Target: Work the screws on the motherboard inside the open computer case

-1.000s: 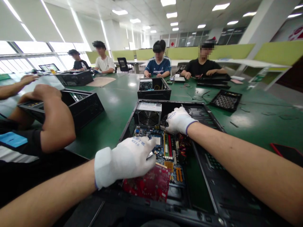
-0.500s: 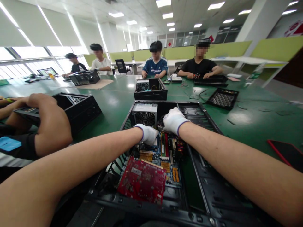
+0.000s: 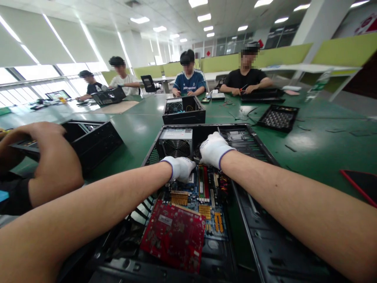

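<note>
Both my hands wear white gloves with purple cuffs and reach into an open black computer case (image 3: 256, 232). My left hand (image 3: 183, 169), fingers closed, is over the upper end of the blue motherboard (image 3: 191, 190), just below the silver power supply (image 3: 176, 143). Closed too, my right hand (image 3: 214, 148) is beside the power supply, near dark parts by the drive bay. Whatever either hand grips is hidden by the gloves. A green memory stick (image 3: 202, 184) stands in its slot below the hands. Closer to me, a red expansion card (image 3: 173, 237) lies across the board.
A neighbour's arm (image 3: 55, 157) at left reaches over another black case (image 3: 97, 141). Across the green table (image 3: 312, 153), several people work; a small case (image 3: 184, 112) stands ahead. At right are a black tray (image 3: 278, 118), loose dark strips and a red-edged dark object (image 3: 359, 186).
My view has shifted slightly, so the case appears a little further left. My hands stay closed in nearly the same spots. The neighbour's arm at left has moved a little.
</note>
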Tool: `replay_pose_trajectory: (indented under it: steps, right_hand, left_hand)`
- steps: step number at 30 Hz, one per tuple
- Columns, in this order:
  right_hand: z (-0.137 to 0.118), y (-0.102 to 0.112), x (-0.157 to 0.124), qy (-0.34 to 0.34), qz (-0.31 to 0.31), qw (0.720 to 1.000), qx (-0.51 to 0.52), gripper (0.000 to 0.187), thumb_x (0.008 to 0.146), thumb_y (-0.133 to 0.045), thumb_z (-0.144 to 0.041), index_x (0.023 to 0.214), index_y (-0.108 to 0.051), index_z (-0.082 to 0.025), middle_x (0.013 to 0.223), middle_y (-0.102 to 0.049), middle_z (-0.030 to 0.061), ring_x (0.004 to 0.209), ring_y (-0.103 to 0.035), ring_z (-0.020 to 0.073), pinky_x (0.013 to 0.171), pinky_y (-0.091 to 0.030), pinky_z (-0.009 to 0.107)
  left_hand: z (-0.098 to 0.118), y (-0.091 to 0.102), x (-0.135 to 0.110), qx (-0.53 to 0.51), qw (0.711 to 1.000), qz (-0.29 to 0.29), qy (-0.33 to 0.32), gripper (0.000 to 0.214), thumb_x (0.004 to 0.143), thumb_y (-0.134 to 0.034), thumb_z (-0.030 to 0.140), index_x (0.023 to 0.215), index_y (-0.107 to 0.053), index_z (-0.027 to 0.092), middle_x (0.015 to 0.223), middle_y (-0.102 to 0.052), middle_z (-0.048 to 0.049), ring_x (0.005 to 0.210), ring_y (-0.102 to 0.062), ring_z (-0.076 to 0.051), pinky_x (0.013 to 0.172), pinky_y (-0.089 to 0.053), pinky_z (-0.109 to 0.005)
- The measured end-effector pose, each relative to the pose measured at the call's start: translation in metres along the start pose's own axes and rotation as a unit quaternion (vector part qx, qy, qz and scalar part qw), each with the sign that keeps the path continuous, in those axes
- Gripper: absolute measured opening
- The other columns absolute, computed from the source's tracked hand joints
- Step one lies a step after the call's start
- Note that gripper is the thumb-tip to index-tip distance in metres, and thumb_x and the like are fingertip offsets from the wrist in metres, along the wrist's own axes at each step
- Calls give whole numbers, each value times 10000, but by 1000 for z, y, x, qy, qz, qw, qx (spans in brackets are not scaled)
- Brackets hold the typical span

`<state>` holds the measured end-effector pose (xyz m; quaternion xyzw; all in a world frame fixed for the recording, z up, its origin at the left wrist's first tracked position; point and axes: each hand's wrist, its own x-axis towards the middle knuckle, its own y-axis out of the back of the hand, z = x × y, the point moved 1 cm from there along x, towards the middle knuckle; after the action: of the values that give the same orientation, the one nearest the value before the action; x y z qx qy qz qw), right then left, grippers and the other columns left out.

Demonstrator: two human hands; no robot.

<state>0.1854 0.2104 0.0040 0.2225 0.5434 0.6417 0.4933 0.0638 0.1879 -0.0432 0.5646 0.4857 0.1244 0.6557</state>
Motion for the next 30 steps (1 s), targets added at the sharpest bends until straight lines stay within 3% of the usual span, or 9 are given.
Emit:
replay_pose_trajectory:
  steps: [4, 13, 20, 30]
  right_hand:
    - [-1, 4, -4, -1, 0, 1000, -6, 376, 794, -718, -458, 1069, -808, -219, 1107, -766, 197, 1139, -658, 436, 924, -448, 580]
    - [-1, 0, -2, -11, 5, 999, 33, 339, 790, -758, -391, 1056, -810, -187, 1169, -735, 221, 1210, -610, 464, 974, -401, 604]
    - [-3, 1, -3, -5, -17, 999, -40, 412, 845, -694, -441, 1155, -783, -185, 1169, -744, 205, 1173, -650, 416, 945, -463, 552]
    - [-3, 1, -2, -1, -16, 999, -50, 403, 844, -691, -464, 1156, -783, -226, 1161, -754, 187, 1135, -670, 406, 905, -483, 544]
  left_hand:
    - [2, 5, -3, 15, 999, -27, 10, 518, 745, -753, 330, 1226, -682, 151, 1249, -723, -169, 1106, -711, -332, 931, -590, -378]
    - [1, 1, 1, 31, 999, -25, 2, 517, 762, -761, 334, 1244, -685, 162, 1261, -727, -142, 1101, -715, -305, 925, -589, -350]
    - [2, 3, 2, 36, 999, -26, 8, 509, 760, -769, 328, 1237, -693, 166, 1250, -732, -132, 1103, -717, -301, 926, -588, -345]
    - [2, 2, 2, 33, 999, -22, 21, 495, 761, -784, 385, 1210, -704, 192, 1207, -751, -104, 1068, -729, -280, 898, -591, -321]
